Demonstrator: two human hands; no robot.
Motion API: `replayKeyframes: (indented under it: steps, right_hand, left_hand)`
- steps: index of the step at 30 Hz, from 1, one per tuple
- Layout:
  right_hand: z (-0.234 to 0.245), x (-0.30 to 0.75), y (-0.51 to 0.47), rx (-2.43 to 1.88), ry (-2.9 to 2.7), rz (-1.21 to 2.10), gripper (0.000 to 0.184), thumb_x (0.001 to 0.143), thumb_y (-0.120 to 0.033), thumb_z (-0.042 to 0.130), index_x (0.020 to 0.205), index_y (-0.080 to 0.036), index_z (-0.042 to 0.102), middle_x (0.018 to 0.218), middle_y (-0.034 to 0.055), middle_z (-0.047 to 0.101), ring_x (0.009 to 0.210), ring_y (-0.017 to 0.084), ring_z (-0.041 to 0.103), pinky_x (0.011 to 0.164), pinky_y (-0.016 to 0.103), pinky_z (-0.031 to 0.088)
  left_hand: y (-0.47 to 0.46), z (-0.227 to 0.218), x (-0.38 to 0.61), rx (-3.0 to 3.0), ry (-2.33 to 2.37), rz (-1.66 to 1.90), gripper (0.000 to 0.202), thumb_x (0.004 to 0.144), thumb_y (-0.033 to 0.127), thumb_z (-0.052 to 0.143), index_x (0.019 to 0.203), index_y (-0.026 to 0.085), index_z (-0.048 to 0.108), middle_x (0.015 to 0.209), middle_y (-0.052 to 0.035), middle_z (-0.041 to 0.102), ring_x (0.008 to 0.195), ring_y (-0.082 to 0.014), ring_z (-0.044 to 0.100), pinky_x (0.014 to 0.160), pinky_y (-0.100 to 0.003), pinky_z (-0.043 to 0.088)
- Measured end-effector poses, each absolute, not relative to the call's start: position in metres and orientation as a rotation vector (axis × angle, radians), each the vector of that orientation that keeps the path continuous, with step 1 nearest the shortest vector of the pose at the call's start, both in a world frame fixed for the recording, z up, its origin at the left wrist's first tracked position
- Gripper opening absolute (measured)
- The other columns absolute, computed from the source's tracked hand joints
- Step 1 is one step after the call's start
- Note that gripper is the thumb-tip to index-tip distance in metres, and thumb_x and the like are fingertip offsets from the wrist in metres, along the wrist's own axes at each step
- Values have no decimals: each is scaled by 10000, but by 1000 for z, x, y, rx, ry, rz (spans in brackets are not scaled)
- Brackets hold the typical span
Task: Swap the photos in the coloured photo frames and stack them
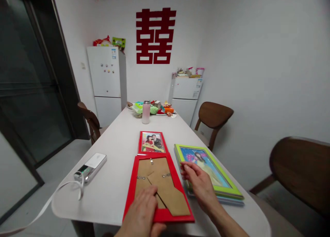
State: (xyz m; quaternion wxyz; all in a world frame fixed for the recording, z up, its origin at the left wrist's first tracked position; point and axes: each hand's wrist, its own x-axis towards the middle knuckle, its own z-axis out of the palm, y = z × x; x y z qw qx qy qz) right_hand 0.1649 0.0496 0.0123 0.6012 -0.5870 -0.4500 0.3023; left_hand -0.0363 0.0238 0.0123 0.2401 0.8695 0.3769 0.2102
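A red picture frame (144,161) lies face down on the white table (113,182), its brown cardboard back (161,182) with stand and metal clips showing. My left hand (143,209) rests on the near part of that back, fingers curled down on it. My right hand (197,182) lies flat with fingers apart on the left edge of a green-framed picture (219,182), which tops a small stack of frames. A smaller red frame (152,142) with a photo of two people lies face up just beyond.
A silver power bank (90,166) with a white cable lies at the table's left. A pink bottle (146,112) and a heap of snacks (154,108) stand at the far end. Brown chairs (212,118) flank the table; two white fridges (107,78) stand against the wall.
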Motion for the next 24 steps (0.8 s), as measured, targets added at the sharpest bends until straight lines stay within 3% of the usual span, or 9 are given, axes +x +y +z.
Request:
replayKeyframes:
  steps: [3, 6, 8, 10, 13, 15, 19, 24]
  right_hand:
    - [4, 141, 26, -1221, -895, 1013, 291, 712, -437, 468, 822, -184, 561, 676, 32, 614, 564, 140, 547, 513, 260, 427]
    - [-2, 103, 17, -997, -770, 1420, 313, 710, -424, 492, 904, -182, 531, 794, 43, 635, 706, 165, 588, 575, 281, 453]
    - [2, 93, 17, -861, -678, 1360, 289, 719, -428, 467, 886, -200, 524, 863, 40, 638, 787, 177, 588, 626, 299, 466]
    - [11, 104, 21, -878, -667, 1233, 286, 722, -416, 441, 918, -217, 504, 889, 31, 643, 803, 180, 593, 643, 309, 476]
    - [30, 157, 30, -1116, -791, 1089, 349, 722, -368, 427, 1024, -196, 462, 880, 45, 652, 722, 182, 614, 599, 314, 488]
    - [41, 203, 38, -1207, -794, 1051, 345, 698, -314, 469, 1015, -178, 477, 788, 47, 667, 632, 177, 618, 564, 306, 489]
    - [46, 278, 55, -1426, -827, 929, 317, 645, -224, 541, 953, -149, 554, 641, 32, 666, 494, 151, 588, 506, 274, 478]
    - [26, 318, 67, -1644, -930, 744, 322, 619, -269, 582, 910, -133, 603, 701, 45, 674, 550, 152, 589, 507, 248, 461]
  left_hand:
    - [20, 33, -34, 2021, 971, 1036, 141, 698, 228, 547, 824, 180, 506, 1192, -126, 474, 1079, -262, 446, 876, -380, 383]
    - [14, 45, -18, 1464, 845, 1290, 178, 757, 343, 500, 840, 185, 491, 1035, -88, 578, 916, -239, 562, 765, -345, 460]
    - [13, 50, -6, 1204, 766, 1339, 265, 737, 382, 530, 904, 183, 482, 927, -59, 616, 808, -220, 602, 696, -326, 490]
    - [17, 56, 2, 1112, 762, 1435, 374, 669, 354, 617, 966, 179, 470, 927, -45, 612, 823, -212, 595, 712, -309, 486]
    - [32, 61, 15, 1122, 784, 1483, 543, 623, 295, 662, 1093, 184, 413, 1020, -51, 580, 903, -211, 567, 789, -322, 453]
    - [43, 56, 28, 1141, 720, 1329, 586, 646, 293, 639, 1150, 174, 365, 1026, -71, 585, 897, -218, 573, 799, -353, 447]
    - [59, 27, 69, 1282, 619, 1106, 524, 702, 284, 560, 1161, 131, 358, 1052, -103, 582, 952, -213, 551, 828, -337, 431]
    - [70, -12, 104, 1635, 786, 1049, 408, 748, 254, 490, 1138, 158, 422, 1107, -70, 556, 997, -197, 522, 832, -306, 421]
